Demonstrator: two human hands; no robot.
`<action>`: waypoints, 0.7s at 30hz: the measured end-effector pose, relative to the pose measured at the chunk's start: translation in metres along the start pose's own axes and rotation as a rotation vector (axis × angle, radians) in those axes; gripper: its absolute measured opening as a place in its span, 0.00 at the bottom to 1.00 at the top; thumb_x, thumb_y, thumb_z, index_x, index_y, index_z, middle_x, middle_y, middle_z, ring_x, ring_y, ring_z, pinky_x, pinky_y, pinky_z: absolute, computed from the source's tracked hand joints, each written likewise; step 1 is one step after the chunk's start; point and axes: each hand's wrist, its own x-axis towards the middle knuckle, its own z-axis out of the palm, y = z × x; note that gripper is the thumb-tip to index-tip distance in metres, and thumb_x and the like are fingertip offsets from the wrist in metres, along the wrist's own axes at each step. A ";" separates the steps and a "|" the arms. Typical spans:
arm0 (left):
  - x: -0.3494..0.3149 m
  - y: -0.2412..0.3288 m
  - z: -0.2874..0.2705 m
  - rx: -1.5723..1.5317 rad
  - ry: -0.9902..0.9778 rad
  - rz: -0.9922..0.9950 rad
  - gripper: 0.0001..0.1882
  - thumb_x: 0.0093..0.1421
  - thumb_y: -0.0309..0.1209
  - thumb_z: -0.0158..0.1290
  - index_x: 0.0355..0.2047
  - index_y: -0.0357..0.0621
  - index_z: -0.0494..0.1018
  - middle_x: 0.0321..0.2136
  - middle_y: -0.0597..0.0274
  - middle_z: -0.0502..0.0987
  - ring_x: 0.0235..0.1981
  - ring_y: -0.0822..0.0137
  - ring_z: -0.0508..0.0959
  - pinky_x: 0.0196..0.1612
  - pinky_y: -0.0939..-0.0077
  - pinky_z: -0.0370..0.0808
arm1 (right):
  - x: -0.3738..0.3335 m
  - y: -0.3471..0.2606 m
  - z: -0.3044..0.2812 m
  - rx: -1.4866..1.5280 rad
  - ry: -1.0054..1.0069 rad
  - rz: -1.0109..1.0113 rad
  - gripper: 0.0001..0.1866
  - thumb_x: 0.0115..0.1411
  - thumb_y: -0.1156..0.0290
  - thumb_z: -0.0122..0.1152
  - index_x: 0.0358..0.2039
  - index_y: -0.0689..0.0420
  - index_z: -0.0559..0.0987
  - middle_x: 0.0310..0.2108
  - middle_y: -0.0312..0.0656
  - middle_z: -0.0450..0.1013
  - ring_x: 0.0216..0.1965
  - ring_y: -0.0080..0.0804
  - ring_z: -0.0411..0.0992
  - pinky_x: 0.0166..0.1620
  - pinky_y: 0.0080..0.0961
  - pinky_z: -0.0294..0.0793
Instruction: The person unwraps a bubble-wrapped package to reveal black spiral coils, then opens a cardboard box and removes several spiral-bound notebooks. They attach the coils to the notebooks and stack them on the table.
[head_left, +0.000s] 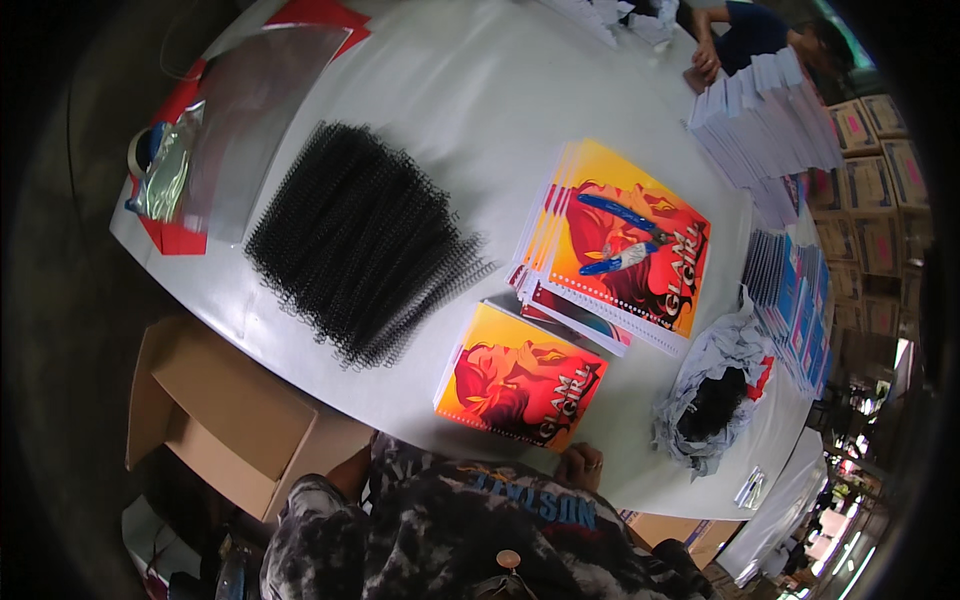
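Note:
My right hand (580, 466) is at the table's near edge, its fingers curled together; whatever they may hold is hidden. Just beyond it lies a small stack of spiral-punched notebooks with an orange and red cover (522, 378). Of my left side only a bit of arm (350, 474) shows beside my patterned shirt, and the hand is out of sight. Farther off, fanned notebook stacks with the same cover (625, 205) carry pliers with blue handles (618, 262), one handle partly wrapped in white. A large heap of black spiral binding coils (350, 235) fills the table's left-middle.
A crumpled bag with black scraps (715, 400) sits at right, near blue spiral notebooks (800, 310). Tall paper stacks (765, 120) stand at far right by another person's hands (704, 65). Clear plastic sheets (265, 120) lie far left. An open cardboard box (235, 410) stands below the table's left edge.

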 end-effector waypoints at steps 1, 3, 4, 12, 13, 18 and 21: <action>0.005 0.002 0.003 0.000 -0.031 0.013 0.26 0.54 0.37 0.51 0.53 0.40 0.67 0.46 0.55 0.75 0.48 0.56 0.74 0.52 0.62 0.69 | 0.001 0.001 -0.002 0.029 -0.018 0.005 0.22 0.42 0.74 0.59 0.42 0.49 0.70 0.40 0.40 0.65 0.41 0.38 0.66 0.42 0.36 0.63; 0.023 0.005 0.015 -0.046 -0.093 0.053 0.26 0.54 0.37 0.51 0.53 0.40 0.67 0.46 0.55 0.75 0.48 0.56 0.74 0.52 0.62 0.69 | 0.002 0.005 -0.009 0.092 -0.071 -0.009 0.23 0.42 0.76 0.59 0.42 0.49 0.70 0.40 0.40 0.65 0.40 0.39 0.66 0.43 0.36 0.63; 0.033 0.008 0.018 -0.064 -0.130 0.078 0.26 0.54 0.37 0.51 0.53 0.40 0.67 0.46 0.55 0.75 0.48 0.56 0.74 0.52 0.62 0.69 | 0.006 -0.001 -0.013 0.109 -0.055 0.002 0.22 0.42 0.77 0.59 0.41 0.50 0.70 0.40 0.41 0.65 0.40 0.40 0.66 0.43 0.36 0.63; 0.156 0.038 0.029 -0.491 -0.794 0.521 0.27 0.54 0.37 0.51 0.53 0.40 0.66 0.46 0.55 0.74 0.49 0.56 0.74 0.52 0.62 0.69 | 0.008 -0.002 -0.007 0.187 0.117 -0.003 0.18 0.44 0.78 0.57 0.39 0.54 0.72 0.40 0.45 0.66 0.39 0.45 0.66 0.42 0.39 0.66; 0.111 0.092 0.043 -0.734 -0.774 0.577 0.26 0.54 0.36 0.52 0.53 0.41 0.65 0.47 0.59 0.74 0.51 0.59 0.72 0.54 0.66 0.66 | 0.002 -0.002 -0.007 0.155 0.136 0.030 0.17 0.45 0.77 0.57 0.39 0.54 0.73 0.40 0.46 0.66 0.40 0.45 0.66 0.43 0.39 0.66; 0.089 0.061 0.059 -0.473 -0.690 0.527 0.23 0.65 0.42 0.41 0.55 0.44 0.64 0.51 0.60 0.71 0.54 0.65 0.68 0.57 0.68 0.62 | 0.004 -0.007 -0.008 0.217 0.173 0.047 0.15 0.49 0.75 0.56 0.40 0.56 0.73 0.42 0.46 0.66 0.43 0.46 0.66 0.45 0.40 0.66; 0.054 0.032 0.061 -0.175 -0.186 0.349 0.23 0.65 0.42 0.41 0.56 0.43 0.64 0.54 0.60 0.69 0.54 0.64 0.67 0.58 0.68 0.61 | 0.002 -0.008 -0.013 0.198 0.177 0.049 0.15 0.49 0.75 0.56 0.40 0.56 0.73 0.43 0.45 0.66 0.44 0.47 0.65 0.46 0.40 0.66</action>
